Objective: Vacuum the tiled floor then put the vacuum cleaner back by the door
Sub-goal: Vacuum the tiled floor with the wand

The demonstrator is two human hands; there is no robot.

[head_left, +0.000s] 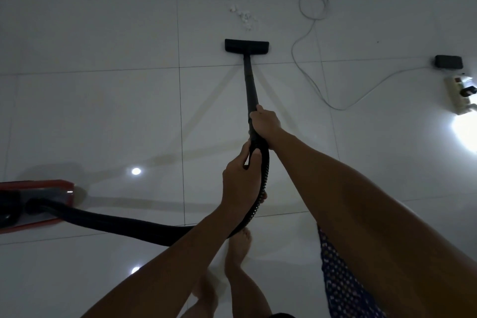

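- Holding the wand (pixel 249 88) two-handed: my right hand (pixel 264 125) is wrapped round the tube, farther forward; my left hand (pixel 241 183) grips the curved handle where the ribbed hose (pixel 124 224) joins, nearer my body.
- Floor head (pixel 246 46): straight ahead of both hands, flat on the tiled floor (pixel 103 111), its bar lying crosswise to the wand.
- Wand's long axis: runs from my hands directly away from me, almost in line with the crumbs.
- Debris (pixel 242 17): small white scatter just beyond the floor head, not yet under it; my right hand is the nearer one, so a forward push looks like the next move.
- Vacuum body (pixel 38 204): red, on the floor well off to the left of my left hand.
- Thin cable (pixel 309 41): loops right of the head, running to a power strip (pixel 460 95) far right of my right hand; a snag risk, I judge.
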